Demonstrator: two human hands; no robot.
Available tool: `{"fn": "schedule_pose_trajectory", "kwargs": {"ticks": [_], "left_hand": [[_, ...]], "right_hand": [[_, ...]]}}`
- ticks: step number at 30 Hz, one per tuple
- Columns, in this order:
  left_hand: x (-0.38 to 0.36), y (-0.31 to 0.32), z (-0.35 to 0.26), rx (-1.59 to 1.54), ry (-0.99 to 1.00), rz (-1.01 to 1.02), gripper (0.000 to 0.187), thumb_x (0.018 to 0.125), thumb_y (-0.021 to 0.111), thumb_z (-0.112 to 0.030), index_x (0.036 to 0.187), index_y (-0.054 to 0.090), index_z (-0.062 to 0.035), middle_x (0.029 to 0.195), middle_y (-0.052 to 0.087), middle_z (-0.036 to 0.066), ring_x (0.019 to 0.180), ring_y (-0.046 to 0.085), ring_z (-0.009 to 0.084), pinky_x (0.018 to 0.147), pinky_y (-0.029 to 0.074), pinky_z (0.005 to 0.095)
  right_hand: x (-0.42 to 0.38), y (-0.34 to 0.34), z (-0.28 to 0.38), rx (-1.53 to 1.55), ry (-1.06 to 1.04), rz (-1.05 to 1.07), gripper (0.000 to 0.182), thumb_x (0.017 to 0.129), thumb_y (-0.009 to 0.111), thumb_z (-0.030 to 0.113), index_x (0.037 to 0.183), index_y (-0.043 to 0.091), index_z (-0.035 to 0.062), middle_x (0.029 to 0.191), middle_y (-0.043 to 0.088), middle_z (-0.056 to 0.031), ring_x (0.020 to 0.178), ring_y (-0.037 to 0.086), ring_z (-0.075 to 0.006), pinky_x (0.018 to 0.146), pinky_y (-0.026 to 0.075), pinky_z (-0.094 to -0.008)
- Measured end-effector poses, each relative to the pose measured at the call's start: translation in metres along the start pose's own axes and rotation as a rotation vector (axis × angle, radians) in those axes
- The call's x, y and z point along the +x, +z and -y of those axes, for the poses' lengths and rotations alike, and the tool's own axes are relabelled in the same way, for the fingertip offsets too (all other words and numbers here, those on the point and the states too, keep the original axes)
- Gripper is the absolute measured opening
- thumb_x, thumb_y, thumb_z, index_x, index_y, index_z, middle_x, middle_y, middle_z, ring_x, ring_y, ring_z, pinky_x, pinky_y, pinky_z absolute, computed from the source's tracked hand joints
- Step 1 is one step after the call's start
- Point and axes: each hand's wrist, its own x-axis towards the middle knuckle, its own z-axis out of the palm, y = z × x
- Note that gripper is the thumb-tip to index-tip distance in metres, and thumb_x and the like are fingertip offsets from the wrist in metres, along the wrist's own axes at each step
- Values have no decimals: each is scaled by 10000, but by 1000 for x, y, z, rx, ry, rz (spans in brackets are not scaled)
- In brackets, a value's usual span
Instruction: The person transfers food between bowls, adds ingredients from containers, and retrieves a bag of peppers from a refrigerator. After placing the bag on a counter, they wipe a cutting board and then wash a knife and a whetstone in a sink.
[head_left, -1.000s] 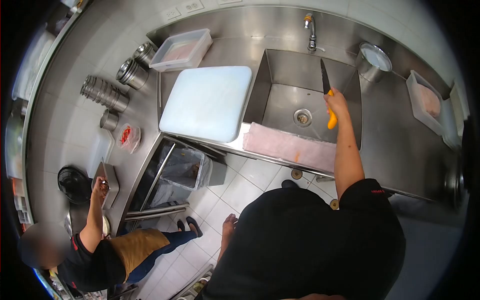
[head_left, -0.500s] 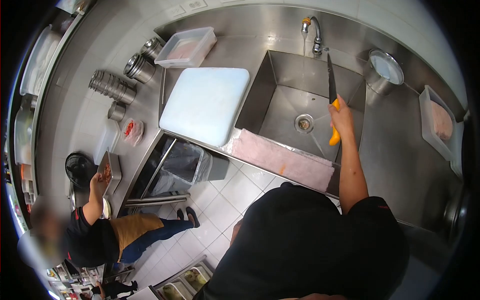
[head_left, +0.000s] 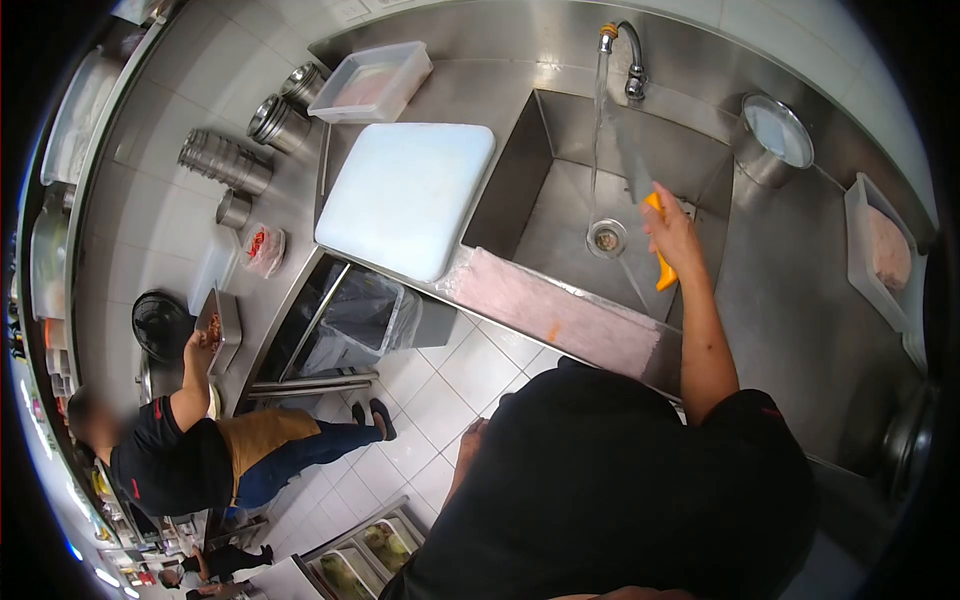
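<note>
My right hand [head_left: 672, 238] is wrapped around the orange handle of a knife [head_left: 655, 203] above the right part of the steel sink [head_left: 570, 215]. Blurred by motion, the blade points up and left, close to the water stream [head_left: 598, 130] from the faucet [head_left: 634, 80]. That water falls to the drain [head_left: 607, 239]. Low by my body is my left hand [head_left: 472, 438], mostly hidden by my dark shirt; its fingers are too small and covered to read. A pink cloth [head_left: 550, 310] lies along the sink's front edge.
Left of the sink lies a white cutting board [head_left: 408, 200], with a plastic tub [head_left: 370, 85] behind it. A metal pot [head_left: 772, 140] and a tray of pale meat [head_left: 882, 250] stand right. Below the counter is a lined bin [head_left: 365, 315]. A co-worker [head_left: 180, 450] stands left.
The knife blade has swung left toward the faucet, and my right hand has shifted slightly left. The water stream is now thicker. More of my left hand shows beside my body.
</note>
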Motion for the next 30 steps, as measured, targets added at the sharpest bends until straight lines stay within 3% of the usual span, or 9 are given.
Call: {"fn": "schedule_pose_trajectory", "kwargs": {"ticks": [4,10,13,16,20,22,25,27,30], "left_hand": [[-8,7,4,-7,6,-9,573,956,598,-378,1370,505,6,1201,656,158,1112,622,240,942,489,354],[-25,7,31,-20,-14,-21,568,959,592,-384,1370,511,-1,1194,661,153,1105,625,239,936,493,357],[-31,5,44,-28,-16,-23,565,960,589,-386,1369,513,-4,1191,663,150,1101,627,239,933,494,358],[-35,3,50,-30,-17,-19,563,961,586,-389,1369,516,-7,1188,665,147,1098,629,239,929,496,359],[-30,6,42,-38,36,-13,560,962,582,-393,1368,520,-12,1184,668,144,1093,631,238,925,498,361],[-22,9,28,-58,113,-21,559,963,580,-395,1368,521,-14,1182,670,142,1091,632,238,923,499,362],[-27,13,-36,-41,188,-74,546,967,569,-412,1355,539,-30,1171,674,139,1072,639,244,907,504,375],[-42,20,-98,-174,203,-109,536,968,565,-435,1323,564,-34,1133,683,149,1020,654,257,876,514,398],[-62,31,-186,-201,473,-100,552,973,577,-457,1277,571,4,991,693,127,931,654,215,852,519,363]], "right_hand": [[3,14,11,76,79,173,529,955,558,340,1389,463,52,740,627,-107,522,579,-178,516,488,-321],[4,33,1,163,135,159,486,961,553,349,1320,483,29,715,622,-97,500,571,-172,458,469,-330],[3,32,-5,142,158,156,510,962,552,352,1355,474,37,720,615,-96,513,579,-161,450,473,-333],[11,29,-9,75,79,174,518,939,578,311,1396,484,86,728,636,-123,512,601,-211,503,508,-356],[34,37,-2,-247,-165,65,533,884,614,213,1407,516,203,943,666,-163,790,665,-306,752,531,-407],[57,52,-18,-430,-335,-19,548,860,627,185,1396,533,253,1067,655,-174,970,654,-336,884,502,-421],[72,56,2,-494,-227,101,513,877,627,228,1381,543,265,1161,616,-165,1140,586,-326,958,465,-431],[89,66,-7,-464,-273,61,462,897,617,274,1352,556,229,1161,633,-165,1128,599,-335,950,472,-434],[112,76,-8,-315,-222,42,409,930,588,341,1305,567,179,1168,652,-173,1114,611,-359,938,478,-447]]}}
